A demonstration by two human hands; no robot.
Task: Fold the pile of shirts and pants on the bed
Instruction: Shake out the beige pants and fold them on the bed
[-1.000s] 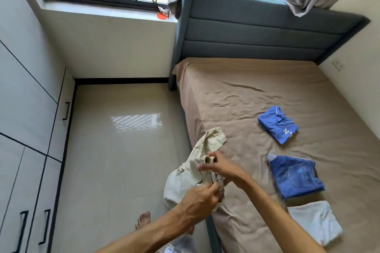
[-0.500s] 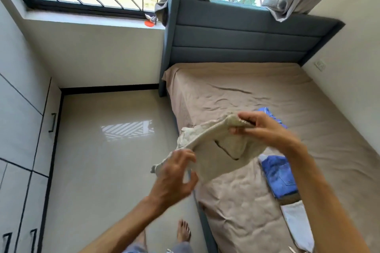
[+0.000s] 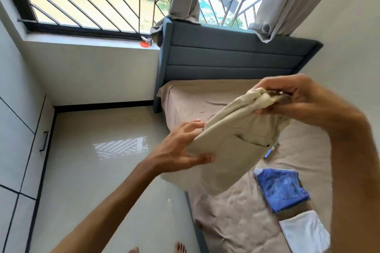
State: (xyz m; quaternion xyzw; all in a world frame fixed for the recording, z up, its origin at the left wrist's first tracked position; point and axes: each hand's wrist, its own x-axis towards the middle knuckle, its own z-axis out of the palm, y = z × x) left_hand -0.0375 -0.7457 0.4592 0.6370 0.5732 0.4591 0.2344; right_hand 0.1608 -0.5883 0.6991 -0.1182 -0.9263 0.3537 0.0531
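Crumpled beige cotton trousers (image 3: pixel 236 141) lifted higher off tan-sheeted bed (image 3: pixel 236 211); right hand (image 3: pixel 298 100) pinches waistband, left hand (image 3: pixel 181 148) now grips lower edge. Spreading for fold.

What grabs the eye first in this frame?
The beige pants, held up in mid-air over the bed's near edge, with the right hand gripping the bunched top end and the left hand holding the lower edge. Next, the folded blue jeans and folded white garment lying on the tan bed sheet at lower right.
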